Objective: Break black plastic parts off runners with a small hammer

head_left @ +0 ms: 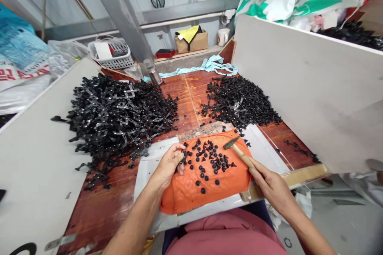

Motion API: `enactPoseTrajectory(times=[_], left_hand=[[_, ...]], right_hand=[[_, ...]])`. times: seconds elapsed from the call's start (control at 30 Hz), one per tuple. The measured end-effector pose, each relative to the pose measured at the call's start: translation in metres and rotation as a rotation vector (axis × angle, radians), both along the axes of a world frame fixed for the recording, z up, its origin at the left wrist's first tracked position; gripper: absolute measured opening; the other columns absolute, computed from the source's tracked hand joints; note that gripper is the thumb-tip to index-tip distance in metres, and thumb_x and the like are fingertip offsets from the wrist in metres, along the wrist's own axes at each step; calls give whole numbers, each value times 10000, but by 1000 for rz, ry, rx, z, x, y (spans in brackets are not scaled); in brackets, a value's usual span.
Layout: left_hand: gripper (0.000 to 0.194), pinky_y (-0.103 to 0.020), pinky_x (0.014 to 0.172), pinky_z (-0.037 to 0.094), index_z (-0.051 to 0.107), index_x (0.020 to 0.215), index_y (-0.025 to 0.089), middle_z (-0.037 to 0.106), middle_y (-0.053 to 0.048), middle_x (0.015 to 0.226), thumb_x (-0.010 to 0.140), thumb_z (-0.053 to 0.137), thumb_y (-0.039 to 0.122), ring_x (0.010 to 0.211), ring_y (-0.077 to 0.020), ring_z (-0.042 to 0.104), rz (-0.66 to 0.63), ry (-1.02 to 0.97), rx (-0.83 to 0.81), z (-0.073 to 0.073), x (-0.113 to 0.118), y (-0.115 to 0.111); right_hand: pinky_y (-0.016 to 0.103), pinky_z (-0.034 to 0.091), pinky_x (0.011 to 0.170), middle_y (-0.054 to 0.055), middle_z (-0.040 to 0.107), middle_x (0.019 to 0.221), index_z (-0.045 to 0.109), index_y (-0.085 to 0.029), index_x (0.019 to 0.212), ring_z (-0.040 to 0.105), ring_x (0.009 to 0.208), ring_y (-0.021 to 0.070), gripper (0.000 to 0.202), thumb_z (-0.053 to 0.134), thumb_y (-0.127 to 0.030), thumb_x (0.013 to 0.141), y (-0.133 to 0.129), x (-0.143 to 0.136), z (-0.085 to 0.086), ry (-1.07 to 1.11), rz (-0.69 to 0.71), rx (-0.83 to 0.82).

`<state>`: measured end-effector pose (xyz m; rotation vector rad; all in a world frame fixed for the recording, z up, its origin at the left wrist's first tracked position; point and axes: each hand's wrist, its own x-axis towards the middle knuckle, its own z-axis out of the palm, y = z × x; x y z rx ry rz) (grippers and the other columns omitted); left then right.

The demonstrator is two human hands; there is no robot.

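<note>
My right hand [267, 181] is wrapped round the wooden handle of a small hammer [242, 155]. Its greenish metal head is over the right side of an orange cloth-covered pad [185, 193]. My left hand [170, 163] is at the pad's left edge, pinching a small black plastic part [183, 157] between thumb and fingers; its exact shape is partly hidden. Scattered on the pad between both hands lie several small round black plastic pieces [217, 182], some upright with stems showing.
A large heap of black jointed parts [116, 111] rises on the left of the reddish-brown table [185, 87]. Another pile of small black pieces [245, 99] lies to the right. Grey boards [299, 83] wall both sides. A glass jar [152, 71] and a white basket [112, 53] stand behind.
</note>
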<state>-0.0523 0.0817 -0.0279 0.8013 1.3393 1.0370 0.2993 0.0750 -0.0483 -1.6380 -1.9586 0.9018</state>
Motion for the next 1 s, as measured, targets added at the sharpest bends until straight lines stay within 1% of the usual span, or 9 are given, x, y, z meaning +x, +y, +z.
enactPoseTrajectory(times=[0.27, 0.4, 0.57, 0.63, 0.73, 0.8, 0.87, 0.93, 1.0], left_hand=[[466, -170, 388, 447, 486, 1044, 229, 534, 128, 532, 729, 720, 481, 384, -82, 530, -34, 57, -32, -5, 0, 4], [483, -166, 350, 415, 480, 1043, 223, 527, 134, 471, 725, 705, 508, 334, -83, 482, -48, 112, -34, -3, 0, 6], [454, -143, 308, 341, 486, 1046, 216, 521, 136, 426, 749, 665, 509, 282, -71, 419, -77, 194, -26, -1, -1, 6], [458, -141, 302, 328, 485, 1047, 217, 524, 140, 446, 745, 668, 508, 280, -67, 417, -70, 209, -19, -2, -1, 7], [464, -143, 301, 331, 484, 1053, 224, 525, 145, 481, 742, 680, 507, 285, -66, 425, -61, 211, -20, -6, -2, 7], [465, -148, 302, 346, 486, 1053, 228, 525, 143, 490, 739, 686, 506, 295, -74, 446, -60, 209, -24, -8, -3, 7], [449, -150, 303, 353, 486, 1049, 229, 522, 139, 480, 746, 679, 498, 301, -81, 455, -66, 211, -20, -10, -4, 6], [419, -147, 302, 341, 484, 1047, 228, 518, 137, 457, 767, 656, 488, 291, -82, 439, -71, 217, -15, -10, -5, 6], [405, -145, 300, 328, 479, 1046, 229, 516, 136, 440, 778, 645, 484, 279, -81, 421, -75, 218, -15, -10, -6, 6]], right_hand=[[439, 435, 1147, -56, 516, 1524, 467, -402, 1521, 538, 1365, 256, 480, 403, -464, 1049, 0, 2, -3, -21, 45, -11], [442, 442, 1146, -33, 561, 1494, 492, -373, 1510, 564, 1347, 256, 480, 385, -482, 1055, -1, 2, -4, -38, 35, -21], [436, 567, 995, 9, 617, 1448, 444, -378, 1539, 682, 1203, 282, 481, 382, -425, 1065, 1, -18, 25, -124, 93, 72], [410, 597, 920, 12, 678, 1377, 456, -386, 1531, 726, 1116, 274, 469, 388, -395, 1067, 4, -35, 42, -140, 196, 84], [362, 594, 903, 0, 700, 1347, 378, -410, 1566, 741, 1064, 233, 500, 384, -323, 1074, 9, -63, 58, -113, 334, 145], [337, 584, 904, 12, 689, 1362, 312, -406, 1594, 727, 1091, 215, 545, 363, -248, 1074, 11, -79, 58, -91, 382, 194], [332, 600, 809, 35, 744, 1241, 314, -399, 1594, 752, 985, 224, 585, 410, -209, 1049, 13, -88, 53, -149, 390, 226], [321, 599, 729, 33, 772, 1117, 337, -403, 1583, 761, 885, 227, 605, 462, -203, 1027, 13, -92, 47, -217, 403, 238], [306, 589, 730, 35, 770, 1089, 328, -388, 1589, 752, 885, 216, 594, 453, -211, 1036, 13, -91, 44, -209, 399, 266]])
